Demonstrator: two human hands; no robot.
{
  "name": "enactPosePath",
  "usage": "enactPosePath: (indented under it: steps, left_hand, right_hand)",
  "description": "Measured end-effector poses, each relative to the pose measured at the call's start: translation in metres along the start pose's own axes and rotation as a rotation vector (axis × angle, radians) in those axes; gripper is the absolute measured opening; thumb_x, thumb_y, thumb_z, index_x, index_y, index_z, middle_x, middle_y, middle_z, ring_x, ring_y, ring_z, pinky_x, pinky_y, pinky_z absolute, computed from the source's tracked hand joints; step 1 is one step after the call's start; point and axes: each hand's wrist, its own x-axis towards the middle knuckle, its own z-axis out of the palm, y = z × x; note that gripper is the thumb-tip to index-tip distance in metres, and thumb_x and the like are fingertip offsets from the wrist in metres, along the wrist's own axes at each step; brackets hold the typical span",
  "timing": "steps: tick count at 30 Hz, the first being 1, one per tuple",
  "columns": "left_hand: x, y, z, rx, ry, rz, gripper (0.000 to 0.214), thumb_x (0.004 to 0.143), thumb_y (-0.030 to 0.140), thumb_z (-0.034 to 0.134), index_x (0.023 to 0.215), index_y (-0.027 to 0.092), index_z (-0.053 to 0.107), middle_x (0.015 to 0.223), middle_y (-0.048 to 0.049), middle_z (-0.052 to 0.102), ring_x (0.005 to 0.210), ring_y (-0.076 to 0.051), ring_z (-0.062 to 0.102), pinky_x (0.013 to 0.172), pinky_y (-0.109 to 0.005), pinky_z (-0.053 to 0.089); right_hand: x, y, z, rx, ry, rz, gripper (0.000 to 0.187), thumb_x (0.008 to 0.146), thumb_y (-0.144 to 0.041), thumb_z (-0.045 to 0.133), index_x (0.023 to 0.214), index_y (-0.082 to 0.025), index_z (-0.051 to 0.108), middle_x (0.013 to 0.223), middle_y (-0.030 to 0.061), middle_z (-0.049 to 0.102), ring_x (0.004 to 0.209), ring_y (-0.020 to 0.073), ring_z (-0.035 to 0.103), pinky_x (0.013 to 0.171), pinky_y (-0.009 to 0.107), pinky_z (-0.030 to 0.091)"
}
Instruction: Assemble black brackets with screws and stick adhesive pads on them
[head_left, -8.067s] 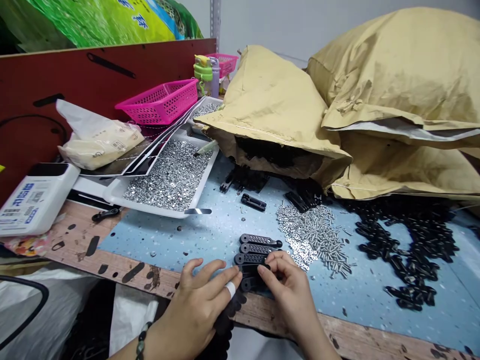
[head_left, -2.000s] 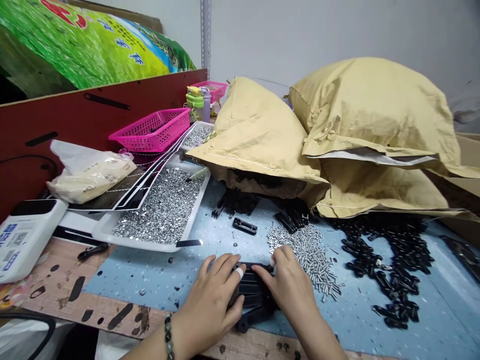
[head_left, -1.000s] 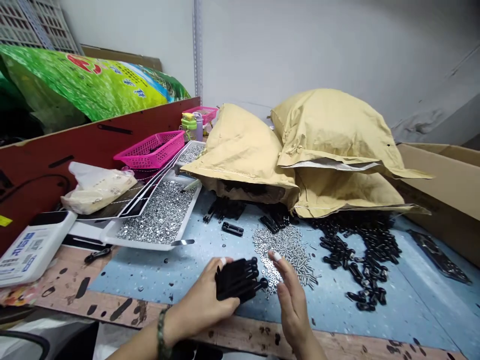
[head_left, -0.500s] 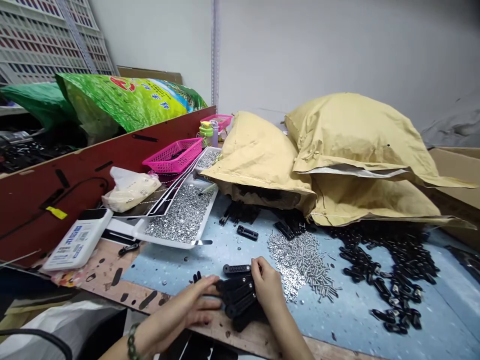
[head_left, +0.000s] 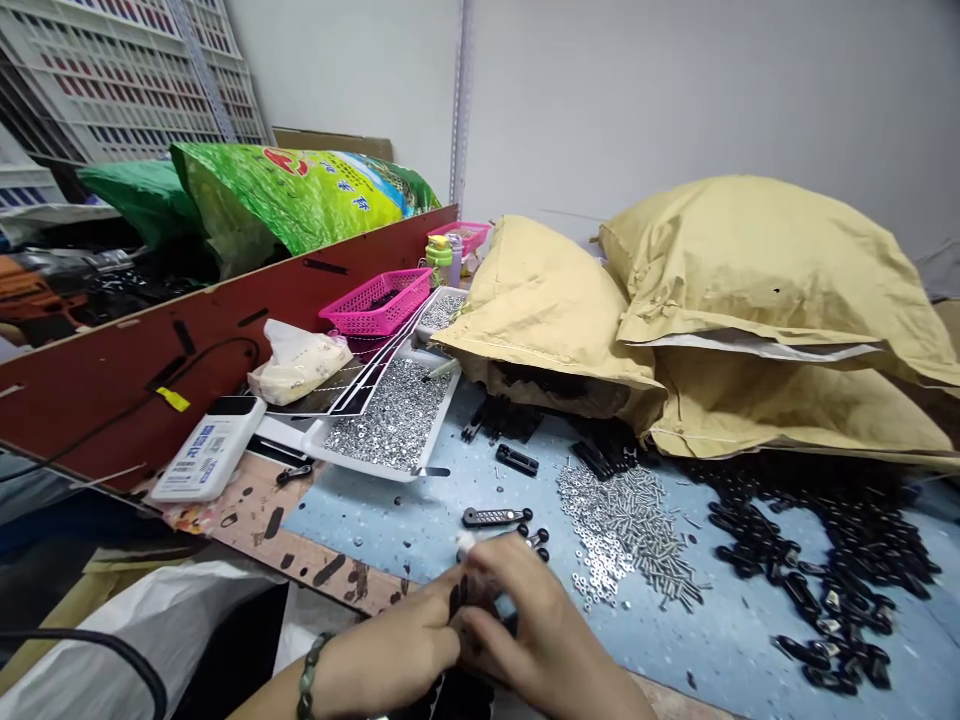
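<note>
My left hand (head_left: pixel 394 640), with a beaded bracelet on the wrist, is closed at the front edge of the table. A small dark piece (head_left: pixel 459 595) shows at its fingers; its kind is unclear. My right hand (head_left: pixel 544 625) reaches in against it, slightly blurred, thumb and fingers apart with blue surface visible between them. Something white (head_left: pixel 465 541) shows at a right fingertip. Just beyond my hands lies a black ribbed plastic arm (head_left: pixel 495 517). Other black parts with metal screws (head_left: pixel 536 540) are partly hidden behind my right hand.
Loose screws (head_left: pixel 645 530) and nuts (head_left: pixel 600 560) lie right of my hands. Black clips (head_left: pixel 817 580) are heaped farther right, below paper sacks (head_left: pixel 555 300). A white tray (head_left: pixel 360 468) of nuts, a pink basket (head_left: pixel 375 310) and a white scale (head_left: pixel 210 450) stand left.
The fanned bundle of black arms is no longer visible in my hands; one arm and several part ends show on the table beyond them. My hands have come together, and the view has shifted left.
</note>
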Motion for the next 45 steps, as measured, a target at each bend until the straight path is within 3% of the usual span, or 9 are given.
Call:
enactPosePath:
  steps: [2,4,7,9,11,14,20,26,45]
  left_hand:
    - [0.001,0.002,0.004,-0.011,-0.021,-0.007,0.058,0.071,0.006,0.041,0.125,0.025,0.050,0.112,-0.0024,0.064,0.105,-0.021,0.058,0.094,-0.037,0.047]
    - [0.000,-0.005,0.010,-0.045,0.080,-0.026,0.060,0.077,0.008,0.041,0.135,0.025,0.039,0.118,-0.0056,0.061,0.106,-0.022,0.059,0.090,-0.039,0.050]
    - [0.002,-0.023,0.025,0.137,0.329,-0.062,0.076,0.082,0.025,0.056,0.147,0.027,0.016,0.142,-0.0144,0.041,0.124,-0.033,0.045,0.092,-0.051,0.047]
    - [0.011,-0.036,0.036,0.405,0.353,-0.011,0.109,0.068,0.037,0.074,0.149,0.026,0.002,0.153,-0.0171,0.018,0.136,-0.043,0.021,0.099,-0.065,0.034]
    - [0.023,-0.046,0.045,0.637,0.336,0.082,0.122,0.062,0.042,0.078,0.148,0.024,-0.006,0.155,-0.0178,0.004,0.138,-0.046,0.005,0.102,-0.072,0.018]
    - [0.034,-0.053,0.046,0.808,0.439,0.123,0.105,0.075,0.038,0.068,0.148,0.018,-0.005,0.154,-0.0199,0.006,0.139,-0.042,0.005,0.104,-0.070,0.016]
    - [0.007,-0.044,0.038,0.867,0.367,0.402,0.048,0.084,0.012,0.051,0.130,0.023,0.046,0.124,-0.0053,0.059,0.117,-0.025,0.048,0.106,-0.046,0.023]
    - [0.001,-0.042,0.044,0.938,0.310,0.352,0.049,0.082,0.008,0.048,0.129,0.020,0.048,0.124,-0.0028,0.061,0.115,-0.024,0.050,0.101,-0.044,0.021]
    - [0.003,-0.048,0.045,0.909,0.314,0.345,0.046,0.083,0.010,0.048,0.128,0.020,0.050,0.125,-0.0031,0.061,0.113,-0.023,0.051,0.099,-0.042,0.021]
  right_hand:
    - [-0.005,-0.007,0.000,0.022,-0.040,-0.082,0.030,0.087,-0.010,0.048,0.113,-0.022,0.054,0.088,0.0041,0.063,0.080,0.0179,0.057,0.070,0.029,0.050]
    - [-0.017,-0.003,-0.002,0.072,0.104,-0.073,0.027,0.088,-0.010,0.047,0.108,-0.024,0.057,0.083,0.0025,0.063,0.073,0.0164,0.058,0.065,0.027,0.050]
    - [-0.043,0.014,-0.015,0.149,0.478,0.184,0.022,0.086,-0.020,0.057,0.107,-0.026,0.060,0.079,0.0020,0.063,0.070,0.0167,0.060,0.061,0.025,0.052]
    - [-0.059,0.024,-0.026,0.169,0.594,0.365,0.016,0.082,-0.029,0.064,0.097,-0.024,0.065,0.080,0.0048,0.063,0.071,0.0188,0.061,0.060,0.026,0.053]
    - [-0.069,0.031,-0.033,0.211,0.538,0.461,0.015,0.081,-0.035,0.065,0.087,-0.021,0.068,0.082,0.0071,0.062,0.070,0.0195,0.061,0.057,0.026,0.052]
    - [-0.073,0.035,-0.030,0.327,0.441,0.559,0.020,0.082,-0.039,0.063,0.084,-0.020,0.069,0.076,0.0056,0.059,0.061,0.0164,0.058,0.050,0.024,0.050]
    - [-0.062,0.047,0.007,0.529,0.413,0.652,0.030,0.076,-0.047,0.066,0.076,-0.018,0.070,0.065,0.0012,0.053,0.051,0.0139,0.054,0.044,0.023,0.046]
    - [-0.056,0.055,0.031,0.385,0.409,0.620,0.027,0.081,-0.044,0.061,0.078,-0.019,0.071,0.068,0.0023,0.057,0.057,0.0153,0.057,0.047,0.024,0.046]
    - [-0.054,0.054,0.035,0.206,0.421,0.558,0.017,0.084,-0.033,0.059,0.082,-0.021,0.071,0.075,0.0039,0.064,0.069,0.0176,0.061,0.062,0.025,0.048]
